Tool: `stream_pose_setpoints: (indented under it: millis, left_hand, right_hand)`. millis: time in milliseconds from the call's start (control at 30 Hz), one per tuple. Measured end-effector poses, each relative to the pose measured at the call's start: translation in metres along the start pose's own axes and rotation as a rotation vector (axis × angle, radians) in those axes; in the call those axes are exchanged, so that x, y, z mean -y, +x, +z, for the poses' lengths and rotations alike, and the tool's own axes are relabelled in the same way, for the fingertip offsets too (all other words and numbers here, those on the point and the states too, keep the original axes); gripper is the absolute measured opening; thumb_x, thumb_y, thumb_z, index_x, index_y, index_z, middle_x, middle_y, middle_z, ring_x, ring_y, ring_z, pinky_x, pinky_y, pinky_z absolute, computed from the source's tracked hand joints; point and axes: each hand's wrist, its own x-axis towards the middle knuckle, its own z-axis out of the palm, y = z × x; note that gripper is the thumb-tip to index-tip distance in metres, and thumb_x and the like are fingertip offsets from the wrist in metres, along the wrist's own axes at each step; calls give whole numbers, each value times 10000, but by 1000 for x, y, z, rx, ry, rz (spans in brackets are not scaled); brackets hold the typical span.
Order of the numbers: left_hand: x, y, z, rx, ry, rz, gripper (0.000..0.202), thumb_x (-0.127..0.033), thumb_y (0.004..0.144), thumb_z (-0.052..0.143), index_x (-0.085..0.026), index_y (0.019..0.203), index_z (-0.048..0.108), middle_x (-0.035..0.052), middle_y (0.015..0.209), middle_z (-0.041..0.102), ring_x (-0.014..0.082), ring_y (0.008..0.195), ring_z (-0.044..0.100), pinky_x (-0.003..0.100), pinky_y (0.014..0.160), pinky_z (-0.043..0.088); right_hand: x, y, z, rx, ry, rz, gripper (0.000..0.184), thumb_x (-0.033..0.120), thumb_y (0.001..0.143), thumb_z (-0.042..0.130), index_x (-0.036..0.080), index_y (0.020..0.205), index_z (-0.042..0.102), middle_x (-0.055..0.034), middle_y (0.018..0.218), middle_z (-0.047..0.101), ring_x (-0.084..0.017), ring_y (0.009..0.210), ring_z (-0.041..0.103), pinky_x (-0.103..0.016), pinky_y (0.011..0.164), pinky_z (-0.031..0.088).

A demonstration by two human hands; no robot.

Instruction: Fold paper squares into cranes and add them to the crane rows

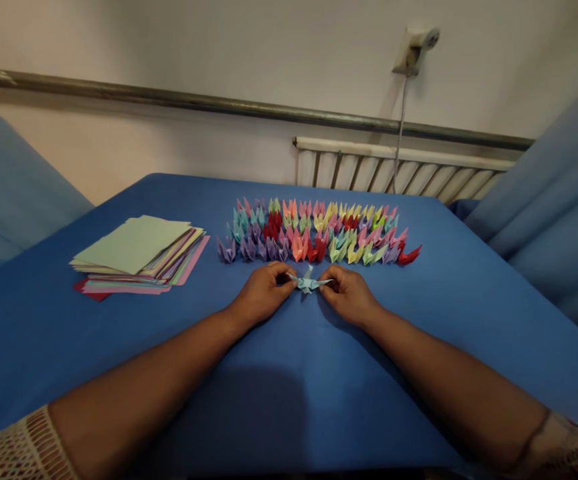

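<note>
A small light-blue paper crane (309, 282) lies on the blue tablecloth (289, 373) between my two hands. My left hand (263, 293) pinches its left wing tip with closed fingers. My right hand (349, 293) pinches its right wing tip the same way. Just beyond the crane stand several rows of finished paper cranes (316, 232) in many colours, close together.
A stack of coloured square paper sheets (141, 255) lies at the left of the table. Behind the table are a white radiator (399, 170), a metal rail (219, 105) along the wall and a wall fitting with a cord (413, 48). Blue fabric hangs at both sides.
</note>
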Motion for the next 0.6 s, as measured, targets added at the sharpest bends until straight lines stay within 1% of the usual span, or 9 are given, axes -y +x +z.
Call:
stream_pose_setpoints:
  millis: [133,200,300,433,500,600]
  left_hand:
    - [6,2,-6,24,200,85,65,-168,756,622,-188,777,680,48,944,674,211,904,618,365,853,465]
    - [7,3,-8,40,258,83,70,-165,755,624,-190,762,689,61,995,675,229,961,613,387,891,455]
    - [6,3,-9,50,338,80,70,-188,761,633,-196,753,702,73,1066,667,254,1025,594,415,921,441]
    - [4,3,-7,52,389,94,65,-192,756,635,-199,739,698,67,1069,675,260,1043,581,418,928,436]
    - [2,2,-6,32,375,101,59,-182,748,634,-199,737,689,59,1046,685,253,1036,583,411,931,435]
    - [-2,1,-5,-4,339,134,45,-177,742,632,-194,736,673,55,1041,687,241,1027,586,405,946,428]
  right_hand:
    - [-3,2,1,9,-3,10,85,117,769,571,193,753,604,19,686,579,-121,594,509,-233,560,357]
    - [-4,3,2,6,-8,52,75,127,762,584,196,732,595,23,675,575,-123,595,508,-232,557,351]
    - [-3,4,1,-9,-75,92,82,135,753,604,196,702,583,23,672,566,-127,602,504,-237,561,345]
    - [0,3,1,-8,-143,21,65,141,779,600,193,740,594,5,737,569,-135,646,517,-245,588,365]
    - [1,2,1,-11,-132,-33,55,144,803,583,191,803,612,-7,780,575,-138,667,531,-248,608,386]
    - [1,0,4,-23,-80,-96,97,177,833,579,190,913,633,-20,843,593,-135,680,544,-256,637,415]
